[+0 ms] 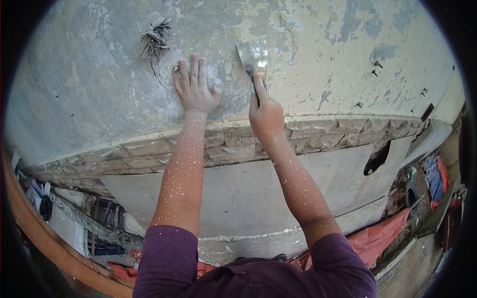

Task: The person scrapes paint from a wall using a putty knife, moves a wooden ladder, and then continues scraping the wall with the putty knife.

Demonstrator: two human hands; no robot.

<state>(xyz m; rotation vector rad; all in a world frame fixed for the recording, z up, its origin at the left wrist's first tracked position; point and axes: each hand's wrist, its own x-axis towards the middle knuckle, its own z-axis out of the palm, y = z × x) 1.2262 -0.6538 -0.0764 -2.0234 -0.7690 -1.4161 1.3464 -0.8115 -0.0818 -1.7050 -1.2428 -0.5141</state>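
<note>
My right hand is wrapped round the handle of a wide metal scraper, with the index finger stretched along it toward the blade. The blade lies against the wall, at patchy, flaking cream paint. Flat on the bare grey part of the wall rests my left hand, dusty, fingers stretched upward. Just above and left of it, a frayed tuft of fibres or wires sticks out, loose strands hanging down. Pale flakes dot both forearms.
A ledge of rough stone blocks runs below the painted wall. Screws jut out on the right. A smooth lower panel has a dark hole. Red sheeting, a tyre and clutter lie at the bottom right.
</note>
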